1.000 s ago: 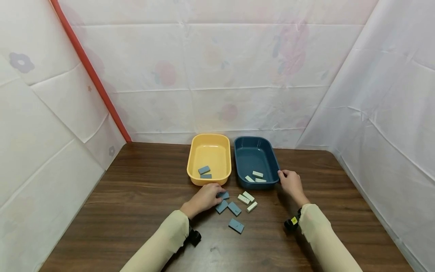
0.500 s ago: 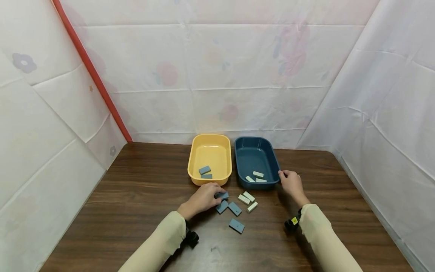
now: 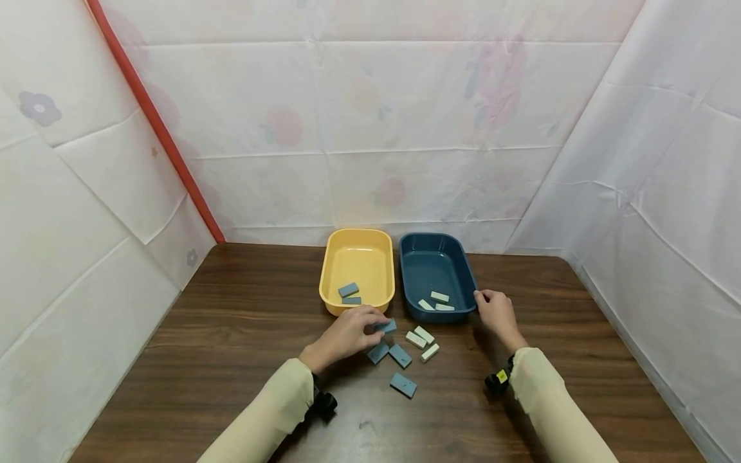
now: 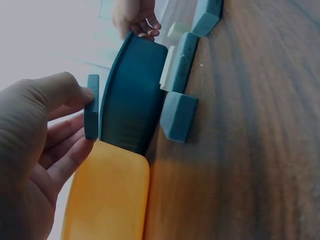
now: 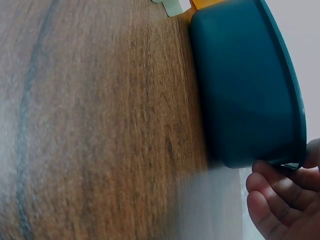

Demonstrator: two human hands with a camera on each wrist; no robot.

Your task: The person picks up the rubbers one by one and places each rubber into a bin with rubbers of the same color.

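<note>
My left hand (image 3: 350, 331) pinches a blue-grey rectangular block (image 4: 91, 106) between thumb and fingers, held above the table just in front of the yellow bin (image 3: 360, 239). Three more blue-grey blocks (image 3: 402, 384) lie on the table below and to the right of that hand. Two others (image 3: 348, 289) rest inside the yellow bin at its near end. With thumb and fingertips my right hand (image 3: 496, 316) holds the rim of the dark blue bin (image 5: 245, 85) at its near right corner. Three cream blocks (image 3: 440, 296) lie inside this bin.
Three loose cream blocks (image 3: 429, 352) lie on the brown wooden table (image 3: 249, 321) in front of the dark blue bin. The two bins stand side by side near the table's back edge. White patterned sheets (image 3: 376, 128) surround the table at the back and sides.
The left hand has picked up a blue-grey block from the table and raised it slightly toward the yellow bin. The right hand has stayed at the dark blue bin's rim.
</note>
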